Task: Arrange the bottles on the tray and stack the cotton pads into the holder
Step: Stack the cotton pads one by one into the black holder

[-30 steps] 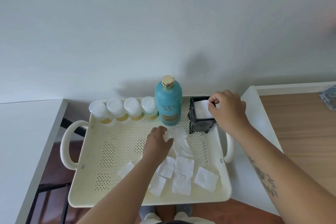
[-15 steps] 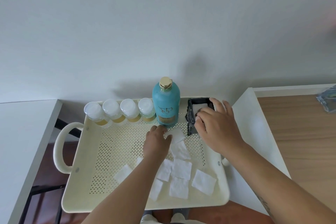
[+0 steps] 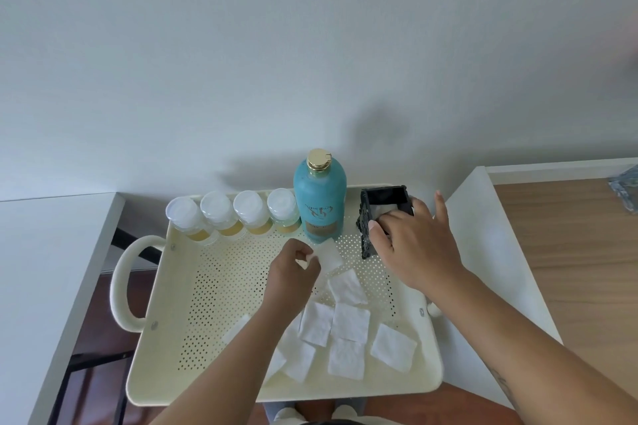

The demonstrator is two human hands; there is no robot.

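The left hand [image 3: 293, 274] has its fingers curled, thumb and fingertips pinching one corner of a square white pad [image 3: 328, 254], held just above the middle of the tray [image 3: 148, 355]. The right hand [image 3: 419, 247] grips the black holder [image 3: 366, 217] at the tray's back right corner, thumb on the near wall, the other fingers spread round its right side, one pointing up. The holder's open top tips toward the camera, and something white shows inside it. Loose pads [image 3: 350, 321], flat, square and partly overlapping, lie across the tray's near half. Along the back rim stand four small bottles [image 3: 248, 209] with white caps, and beside them a teal bottle [image 3: 319, 200] with a gold cap, next to the holder.
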